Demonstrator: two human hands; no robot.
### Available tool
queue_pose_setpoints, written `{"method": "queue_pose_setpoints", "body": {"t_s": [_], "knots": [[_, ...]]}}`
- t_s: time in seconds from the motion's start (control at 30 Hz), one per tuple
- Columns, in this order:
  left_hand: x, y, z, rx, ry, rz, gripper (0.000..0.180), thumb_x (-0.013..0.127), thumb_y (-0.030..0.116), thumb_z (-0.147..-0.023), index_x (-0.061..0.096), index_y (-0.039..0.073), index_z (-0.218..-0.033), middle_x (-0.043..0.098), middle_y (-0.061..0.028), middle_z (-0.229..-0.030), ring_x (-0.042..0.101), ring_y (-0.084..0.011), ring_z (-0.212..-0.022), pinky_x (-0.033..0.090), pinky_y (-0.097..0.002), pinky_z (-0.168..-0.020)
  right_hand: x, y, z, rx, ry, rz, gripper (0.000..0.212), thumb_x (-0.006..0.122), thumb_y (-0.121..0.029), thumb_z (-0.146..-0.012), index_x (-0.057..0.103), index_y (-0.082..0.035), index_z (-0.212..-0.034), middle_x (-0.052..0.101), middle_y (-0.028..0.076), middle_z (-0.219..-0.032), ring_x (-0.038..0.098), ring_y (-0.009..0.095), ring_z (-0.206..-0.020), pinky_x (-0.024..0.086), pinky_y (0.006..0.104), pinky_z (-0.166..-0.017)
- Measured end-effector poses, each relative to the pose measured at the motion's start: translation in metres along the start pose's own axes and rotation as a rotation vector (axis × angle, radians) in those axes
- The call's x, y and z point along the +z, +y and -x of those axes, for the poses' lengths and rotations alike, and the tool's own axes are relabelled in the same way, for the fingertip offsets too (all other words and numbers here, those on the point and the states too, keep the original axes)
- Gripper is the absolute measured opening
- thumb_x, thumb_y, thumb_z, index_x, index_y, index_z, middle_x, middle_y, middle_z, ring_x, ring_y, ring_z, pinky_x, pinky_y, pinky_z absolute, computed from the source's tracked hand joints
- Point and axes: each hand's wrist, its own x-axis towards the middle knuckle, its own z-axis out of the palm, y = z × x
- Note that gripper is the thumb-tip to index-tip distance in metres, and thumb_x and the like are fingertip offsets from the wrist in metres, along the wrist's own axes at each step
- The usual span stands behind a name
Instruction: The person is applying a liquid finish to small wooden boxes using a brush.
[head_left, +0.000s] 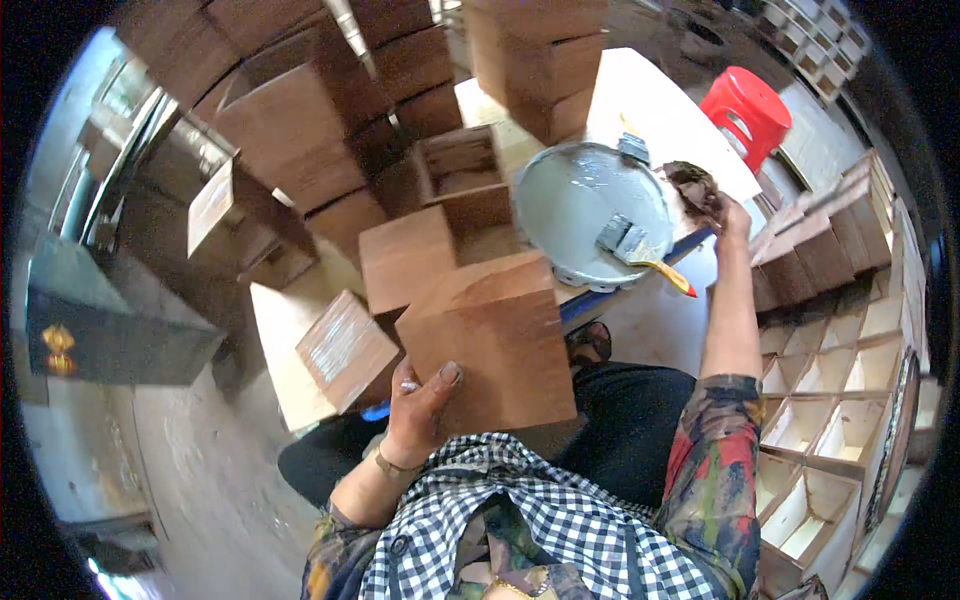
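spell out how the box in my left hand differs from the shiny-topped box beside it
The held box is gripped in the left hand, while the shiny-topped box sits on the pale board.
The held box's broad face is plain brown; the shiny-topped box's upper face has glossy, whitish streaks.
The held box looks larger, though it may be nearer.
Both are brownish and flat-sided.

Hands (417,410) well apart — right forearm (733,325) outstretched

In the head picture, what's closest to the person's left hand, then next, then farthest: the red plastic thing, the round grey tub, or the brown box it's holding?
1. Brown box: right in the left hand.
2. Round grey tub: on the table, ahead and right.
3. Red plastic thing: far right, beyond the tub.
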Motion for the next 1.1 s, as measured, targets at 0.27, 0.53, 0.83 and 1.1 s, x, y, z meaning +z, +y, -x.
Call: {"method": "queue_pose_setpoints", "body": {"t_s": [0.27, 0.53, 0.83, 1.1], "knots": [[-0.099, 0.037, 0.053, 0.716, 0.066, -0.096, 0.028, 0.055, 0.003, -0.077, 0.047, 0.004, -0.104, 0.056, -0.0073, -0.093, 0.055, -0.0187, -0.08, 0.049, -0.0278, -0.066, 0.029, -0.066, 0.104, -0.299, -0.329, 0.115, 0.027, 0.053, -0.016, -0.082, 0.055, 0.0, -0.103, 0.06, 0.009, -0.09, 0.058, 0.017, -0.076, 0.046, 0.0252, -0.063], [-0.207, 0.069, 0.094, 0.921, 0.819, -0.686, 0.029, 0.055, 0.002, -0.079, 0.046, 0.001, -0.107, 0.054, -0.0082, -0.1, 0.051, -0.016, -0.089, 0.043, -0.0283, -0.078, 0.066, -0.045, 0.237, -0.283, -0.873, 0.573, 0.021, 0.05, -0.011, -0.084, 0.057, 0.0, -0.1, 0.06, 0.007, -0.089, 0.053, 0.011, -0.073, 0.042, 0.0228, -0.065], [-0.267, 0.033, 0.055, 0.84, 0.861, -0.171, 0.032, 0.06, 0.014, -0.08, 0.049, -0.001, -0.106, 0.055, -0.0077, -0.102, 0.051, -0.0153, -0.091, 0.042, -0.0284, -0.079, 0.094, 0.019, 0.333, -0.278, -1.085, 0.807, 0.023, 0.055, -0.013, -0.079, 0.056, 0.0, -0.098, 0.061, 0.01, -0.084, 0.055, 0.014, -0.075, 0.044, 0.0272, -0.069], [-0.339, -0.024, -0.008, 0.676, 0.789, -1.079, 0.04, 0.054, 0.005, -0.078, 0.04, -0.001, -0.116, 0.05, -0.0092, -0.109, 0.045, -0.019, -0.101, 0.037, -0.0303, -0.088, 0.096, 0.062, 0.307, 0.257, -0.777, 0.541, 0.022, 0.052, -0.018, -0.081, 0.054, -0.003, -0.097, 0.058, 0.005, -0.076, 0.055, 0.016, -0.064, 0.044, 0.0287, -0.054]]}}
